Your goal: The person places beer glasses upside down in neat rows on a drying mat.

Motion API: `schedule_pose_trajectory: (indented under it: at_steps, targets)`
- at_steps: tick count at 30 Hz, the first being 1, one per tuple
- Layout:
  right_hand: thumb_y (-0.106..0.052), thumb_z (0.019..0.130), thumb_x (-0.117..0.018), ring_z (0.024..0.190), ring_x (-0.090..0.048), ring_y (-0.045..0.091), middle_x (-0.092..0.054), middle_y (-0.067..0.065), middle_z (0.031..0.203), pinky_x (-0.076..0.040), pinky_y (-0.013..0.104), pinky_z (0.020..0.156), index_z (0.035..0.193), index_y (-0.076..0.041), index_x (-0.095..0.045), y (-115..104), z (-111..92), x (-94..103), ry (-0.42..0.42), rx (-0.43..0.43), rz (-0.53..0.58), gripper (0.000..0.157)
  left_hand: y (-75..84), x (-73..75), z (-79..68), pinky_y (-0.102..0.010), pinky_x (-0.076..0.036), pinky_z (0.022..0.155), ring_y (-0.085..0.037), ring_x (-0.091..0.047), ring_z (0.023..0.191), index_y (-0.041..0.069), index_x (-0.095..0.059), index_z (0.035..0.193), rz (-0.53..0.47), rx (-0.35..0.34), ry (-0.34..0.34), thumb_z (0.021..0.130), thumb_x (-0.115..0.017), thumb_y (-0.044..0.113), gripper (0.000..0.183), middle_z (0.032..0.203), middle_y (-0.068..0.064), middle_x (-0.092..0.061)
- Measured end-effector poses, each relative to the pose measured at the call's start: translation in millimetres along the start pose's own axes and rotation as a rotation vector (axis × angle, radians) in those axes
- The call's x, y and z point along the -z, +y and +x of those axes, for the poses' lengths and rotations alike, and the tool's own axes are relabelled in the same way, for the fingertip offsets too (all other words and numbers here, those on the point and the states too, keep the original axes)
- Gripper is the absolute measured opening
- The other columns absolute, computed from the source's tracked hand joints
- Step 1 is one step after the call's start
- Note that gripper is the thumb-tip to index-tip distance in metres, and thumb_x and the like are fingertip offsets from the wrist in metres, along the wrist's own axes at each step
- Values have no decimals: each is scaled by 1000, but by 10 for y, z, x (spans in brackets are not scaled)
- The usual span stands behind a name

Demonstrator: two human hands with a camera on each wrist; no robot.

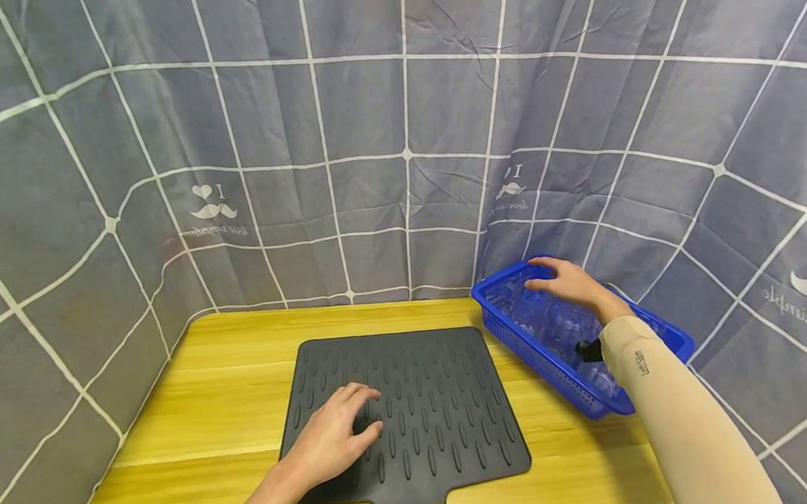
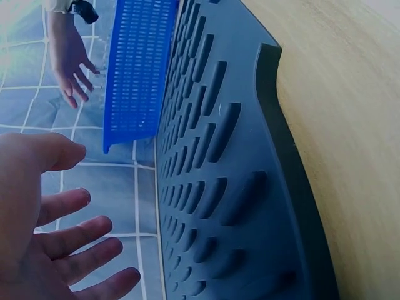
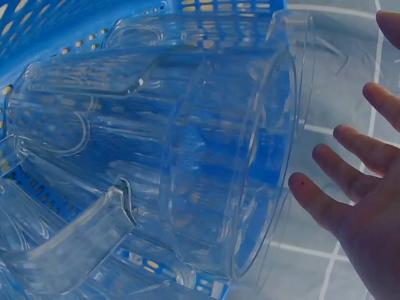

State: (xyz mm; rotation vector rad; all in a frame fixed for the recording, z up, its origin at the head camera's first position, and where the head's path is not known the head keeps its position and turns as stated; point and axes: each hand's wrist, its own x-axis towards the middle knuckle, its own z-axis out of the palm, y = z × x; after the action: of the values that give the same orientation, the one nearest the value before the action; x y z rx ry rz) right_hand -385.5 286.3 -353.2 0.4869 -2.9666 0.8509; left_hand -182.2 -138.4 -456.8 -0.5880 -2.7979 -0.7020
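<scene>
Above the dark ribbed mat, my left hand hovers with its fingers relaxed and holds nothing. Over the far part of a blue plastic basket is my right hand, its fingers spread. Clear plastic or glass vessels lie in the basket; one has a clear handle. In the right wrist view the fingers are beside a vessel's wide rim, apart from it. The left wrist view shows the left fingers loosely bent, with nothing between them.
A yellow wood-grain table carries the mat and the basket. Grey curtains with white grid lines stand behind and at both sides. The mat has a tab at its front edge.
</scene>
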Motion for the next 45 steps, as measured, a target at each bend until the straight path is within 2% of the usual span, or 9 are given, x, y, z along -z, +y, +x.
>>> schedule_pose_trajectory:
  at_steps: [7, 15, 25, 31, 39, 45]
  targets:
    - [-40, 82, -66, 120, -43, 42, -38, 24, 139, -34, 55, 98, 139, -8, -40, 56, 47, -27, -51, -53, -4, 71, -14, -5, -41, -38, -48, 84, -11, -51, 109, 28, -55, 118, -13, 11, -17, 87, -57, 47, 37, 118, 12, -51]
    - [-38, 79, -69, 129, -32, 43, -33, 23, 143, -29, 56, 102, 141, -5, -36, 70, 76, -113, -89, -57, 35, 77, -7, -14, -43, -38, -48, 84, -10, -51, 109, 29, -54, 119, -38, 13, -29, 87, -56, 49, 38, 118, 13, -51]
    - [-35, 75, -74, 130, -29, 44, -31, 23, 144, -29, 58, 101, 140, -7, -38, 100, 87, -228, -137, -98, 38, 79, -33, -20, -81, -41, -45, 90, -14, -50, 115, 29, -54, 121, -105, 53, -46, 86, -50, 59, 46, 118, 13, -51]
    - [-28, 76, -73, 128, -32, 44, -34, 24, 142, -30, 58, 100, 139, -7, -40, 98, 115, -232, -117, -100, 9, 74, -50, 1, -58, -40, -45, 89, -13, -49, 114, 30, -52, 121, -116, 47, -31, 87, -55, 52, 41, 119, 13, -51]
    - [-26, 76, -72, 121, -40, 45, -40, 29, 136, -35, 56, 96, 137, -5, -42, 73, 120, -251, -104, -87, -8, 72, -58, 6, -52, -40, -45, 91, -13, -48, 117, 32, -46, 128, -117, 66, -37, 85, -45, 65, 55, 124, 13, -48]
    - [-26, 77, -72, 114, -46, 44, -45, 29, 130, -41, 53, 90, 135, -5, -45, 63, 127, -280, -83, -60, -33, 67, -73, 8, -74, -40, -44, 91, -13, -47, 118, 30, -43, 132, -122, 77, -26, 83, -44, 67, 61, 126, 12, -47]
